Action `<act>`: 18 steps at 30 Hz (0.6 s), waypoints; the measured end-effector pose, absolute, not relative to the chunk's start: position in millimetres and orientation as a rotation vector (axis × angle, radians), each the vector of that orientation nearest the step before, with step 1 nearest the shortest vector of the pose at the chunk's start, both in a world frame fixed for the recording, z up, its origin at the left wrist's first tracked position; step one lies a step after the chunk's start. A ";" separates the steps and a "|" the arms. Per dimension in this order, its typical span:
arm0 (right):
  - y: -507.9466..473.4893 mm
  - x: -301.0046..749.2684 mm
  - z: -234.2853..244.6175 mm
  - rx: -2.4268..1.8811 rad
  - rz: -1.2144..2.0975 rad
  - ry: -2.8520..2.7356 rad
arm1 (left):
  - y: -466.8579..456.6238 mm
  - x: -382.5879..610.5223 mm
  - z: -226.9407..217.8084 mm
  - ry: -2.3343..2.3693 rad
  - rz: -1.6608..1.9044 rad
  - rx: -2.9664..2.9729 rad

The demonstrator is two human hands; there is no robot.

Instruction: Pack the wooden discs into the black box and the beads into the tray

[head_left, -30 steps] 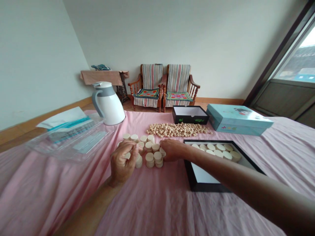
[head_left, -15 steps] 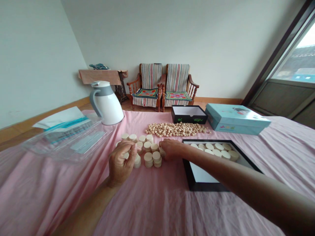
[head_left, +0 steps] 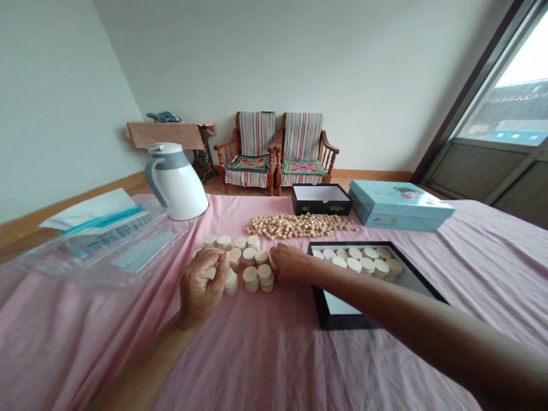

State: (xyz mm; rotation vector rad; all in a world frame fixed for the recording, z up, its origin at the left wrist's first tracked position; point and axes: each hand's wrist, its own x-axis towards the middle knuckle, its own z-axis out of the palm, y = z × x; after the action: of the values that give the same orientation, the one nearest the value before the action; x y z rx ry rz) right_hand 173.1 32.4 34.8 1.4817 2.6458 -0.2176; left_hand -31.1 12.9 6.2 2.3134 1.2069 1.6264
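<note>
Several short stacks of pale wooden discs (head_left: 250, 260) stand on a pink cloth (head_left: 265, 354). My left hand (head_left: 200, 285) is curled at the left side of the stacks, fingers pinched round a disc. At the right side of the stacks my right hand (head_left: 289, 264) rests with its fingers closed on a stack of discs. A shallow black tray (head_left: 342, 311) with a white floor lies just right of it, with a row of discs (head_left: 359, 261) along its far end.
Behind the stacks lies a heap of small wooden beads (head_left: 299, 225). A small black box (head_left: 321, 200) and a light blue box (head_left: 400, 205) sit at the back right. A white jug (head_left: 175, 181) and a clear plastic lid (head_left: 103, 245) are on the left.
The view has shifted a little, so everything sits further left in the picture. Both hands stay at the disc stacks with hardly any movement.
</note>
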 end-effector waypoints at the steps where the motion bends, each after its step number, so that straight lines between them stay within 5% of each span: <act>1: 32.1 176.5 40.6 1.487 -0.213 2.654 | 13.1 -31.5 5.7 1.209 1.619 2.312; 10: 3.7 257.9 130.2 1.651 -0.134 2.593 | 14.6 -29.6 1.9 1.223 1.584 2.332; 18: -29.4 272.5 96.0 1.489 -0.428 2.449 | 14.6 -24.3 -1.1 1.198 1.545 2.391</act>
State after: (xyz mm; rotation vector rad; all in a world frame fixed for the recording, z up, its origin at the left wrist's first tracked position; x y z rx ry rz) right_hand 272.5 -29.4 96.0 1.4893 2.4493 -0.4283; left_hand -24.3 14.6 -1.1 2.3908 1.1980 1.5455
